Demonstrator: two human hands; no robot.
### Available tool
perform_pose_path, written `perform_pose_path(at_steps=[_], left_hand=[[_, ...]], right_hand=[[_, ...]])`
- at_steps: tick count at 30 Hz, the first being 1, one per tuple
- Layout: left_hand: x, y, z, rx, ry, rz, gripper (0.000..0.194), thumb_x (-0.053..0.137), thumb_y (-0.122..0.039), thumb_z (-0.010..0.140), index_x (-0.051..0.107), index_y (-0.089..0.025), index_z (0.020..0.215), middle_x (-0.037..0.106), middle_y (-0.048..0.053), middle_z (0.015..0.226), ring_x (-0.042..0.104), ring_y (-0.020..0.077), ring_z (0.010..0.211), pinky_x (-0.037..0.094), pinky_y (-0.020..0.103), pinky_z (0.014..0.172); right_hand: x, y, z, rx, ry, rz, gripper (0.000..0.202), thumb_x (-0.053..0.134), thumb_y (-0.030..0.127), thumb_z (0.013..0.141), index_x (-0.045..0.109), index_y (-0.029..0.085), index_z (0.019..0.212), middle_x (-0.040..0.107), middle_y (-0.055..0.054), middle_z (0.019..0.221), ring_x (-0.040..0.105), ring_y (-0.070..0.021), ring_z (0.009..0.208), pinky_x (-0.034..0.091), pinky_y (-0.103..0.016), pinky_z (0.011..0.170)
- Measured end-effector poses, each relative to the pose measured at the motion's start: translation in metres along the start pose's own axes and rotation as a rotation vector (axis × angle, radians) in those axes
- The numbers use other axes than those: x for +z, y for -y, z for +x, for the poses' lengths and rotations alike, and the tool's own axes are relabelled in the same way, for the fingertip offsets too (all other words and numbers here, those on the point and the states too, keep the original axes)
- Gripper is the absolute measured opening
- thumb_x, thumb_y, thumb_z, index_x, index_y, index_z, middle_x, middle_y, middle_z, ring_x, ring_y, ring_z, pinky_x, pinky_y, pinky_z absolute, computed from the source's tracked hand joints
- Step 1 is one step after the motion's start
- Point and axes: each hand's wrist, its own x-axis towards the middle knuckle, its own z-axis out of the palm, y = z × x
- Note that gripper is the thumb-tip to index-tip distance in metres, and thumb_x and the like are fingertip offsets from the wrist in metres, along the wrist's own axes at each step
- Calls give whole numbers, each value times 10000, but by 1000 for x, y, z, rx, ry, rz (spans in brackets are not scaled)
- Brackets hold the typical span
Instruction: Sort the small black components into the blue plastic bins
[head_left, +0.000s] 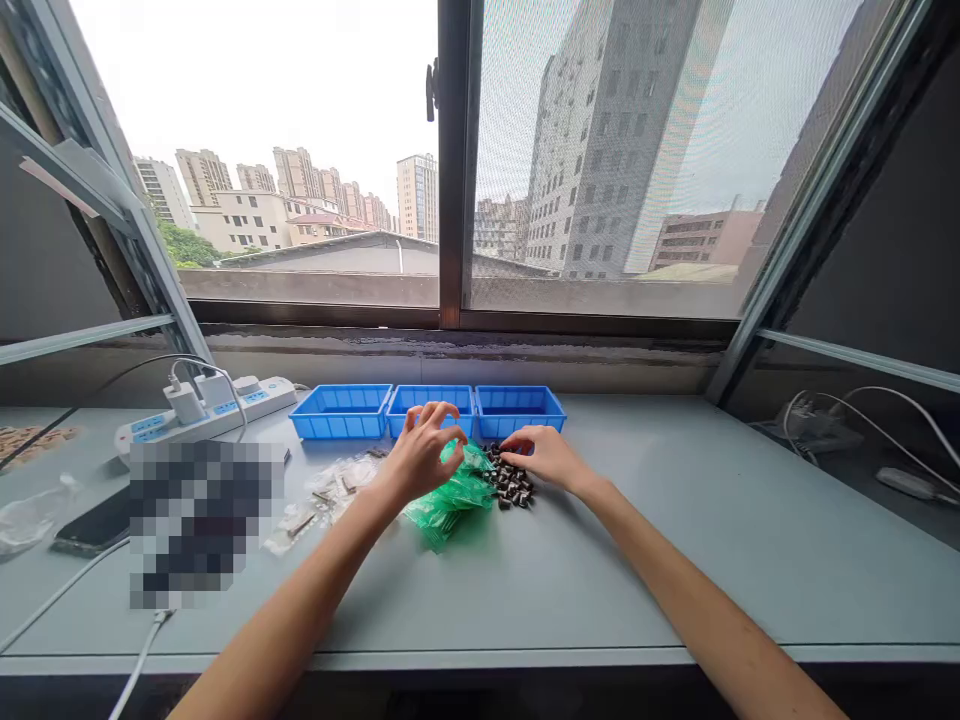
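My left hand [429, 452] hovers over a stack of thin green plastic bags [450, 505], its fingers curved and spread apart with nothing visible in them. To the right of the bags lies a heap of small dark metal pieces [516, 488]. The fingertips of my right hand [546, 453] come together at the back of this heap; whether a piece is between them is hidden. Left of my left wrist are clear plastic bags [330, 495] with thin metal parts in or on them.
Three blue bins [341, 428] stand side by side behind the hands, below the window. A white power strip [259, 400] with plugs and cables sits back left. In front of it is a blurred-out dark object [206, 520], beside a dark phone-like slab [94, 525]. Shelf posts flank the desk [712, 520].
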Motion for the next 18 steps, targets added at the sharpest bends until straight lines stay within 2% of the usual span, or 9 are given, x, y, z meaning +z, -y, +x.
perform_pose_path(at_steps=[10, 13, 16, 18], left_hand=[[-6, -2, -1, -10, 154, -124, 197, 472, -271, 835, 643, -205, 761, 590, 16, 809, 536, 177, 805, 365, 367, 791], [-8, -4, -1, -34, 159, -128, 227, 474, -297, 845, 651, -204, 739, 590, 10, 786, 542, 172, 795, 354, 368, 795], [-6, -5, -1, -31, 123, -111, 203, 523, -334, 832, 654, -203, 749, 603, 13, 800, 541, 175, 796, 348, 371, 805], [-4, -4, -1, -21, 89, -105, 184, 566, -365, 813, 653, -204, 791, 617, 16, 829, 543, 178, 803, 349, 367, 805]], right_hand=[[1, 3, 1, 77, -106, -8, 105, 663, 325, 661, 727, 243, 649, 717, -18, 697, 626, -198, 692, 417, -294, 593], [0, 5, 1, 95, -185, 24, 120, 653, 333, 664, 721, 234, 657, 716, -25, 713, 613, -194, 672, 422, -304, 597], [0, 11, 2, 82, -266, 209, 174, 639, 352, 667, 717, 209, 727, 711, -41, 730, 605, -180, 652, 447, -310, 615], [2, 17, 2, 79, -244, 412, 248, 652, 377, 646, 710, 192, 800, 705, -47, 737, 609, -173, 659, 458, -299, 606]])
